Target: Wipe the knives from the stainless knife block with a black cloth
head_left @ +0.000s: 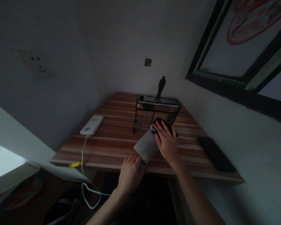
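A flat grey rectangular blade [145, 146] with a black handle [163, 122], seemingly a cleaver, lies tilted over the wooden table [107, 147] near its front edge. My right hand [166, 142] lies over the handle end, fingers closed around the black handle. My left hand [130, 172] is at the blade's lower end by the table edge, fingers curled against it. The light is dim and fine detail is hard to read.
A metal knife rack [157, 105] with one black-handled tool [160, 87] stands just behind the hands. A white power bank [92, 125] with a white cable [83, 156] lies left. A black flat slab [216, 154] lies right, by the wall.
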The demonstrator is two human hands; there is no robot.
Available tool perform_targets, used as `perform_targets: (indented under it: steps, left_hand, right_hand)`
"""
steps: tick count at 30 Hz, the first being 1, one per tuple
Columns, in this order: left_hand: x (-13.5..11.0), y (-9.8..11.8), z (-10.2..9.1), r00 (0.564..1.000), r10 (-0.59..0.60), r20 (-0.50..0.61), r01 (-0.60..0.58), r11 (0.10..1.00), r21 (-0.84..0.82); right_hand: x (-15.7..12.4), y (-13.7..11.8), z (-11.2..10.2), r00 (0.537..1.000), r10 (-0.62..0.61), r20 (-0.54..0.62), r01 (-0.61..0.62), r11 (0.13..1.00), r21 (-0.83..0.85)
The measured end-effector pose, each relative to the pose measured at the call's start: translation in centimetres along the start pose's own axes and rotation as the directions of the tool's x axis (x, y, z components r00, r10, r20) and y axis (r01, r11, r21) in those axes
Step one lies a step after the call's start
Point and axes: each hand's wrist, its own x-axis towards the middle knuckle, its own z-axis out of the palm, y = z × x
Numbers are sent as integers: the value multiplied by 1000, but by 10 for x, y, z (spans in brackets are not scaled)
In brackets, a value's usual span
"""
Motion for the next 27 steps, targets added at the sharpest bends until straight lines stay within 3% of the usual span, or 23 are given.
perform_targets:
  steps: [6,14,18,24,27]
  left_hand:
    - [4,-3,-6,1000,-11,26,11,1000,-12]
    - [15,-5,-15,989,-67,130,62,997,38]
    - [23,-1,-16,992,-79,101,78,997,18]
    - [28,-2,-12,998,-65,25,66,997,-34]
    - [29,-4,-9,996,-68,61,67,998,17]
  right_hand:
    - [4,1,-5,999,19,-51,-20,1000,-9]
    - [3,-8,-30,996,15,-84,-16,1000,-16]
    - [1,-24,-33,998,-50,-41,50,999,9]
    - [-10,-57,-22,981,-181,72,177,982,64]
    - [-15,-68,-16,972,-217,86,209,974,89]
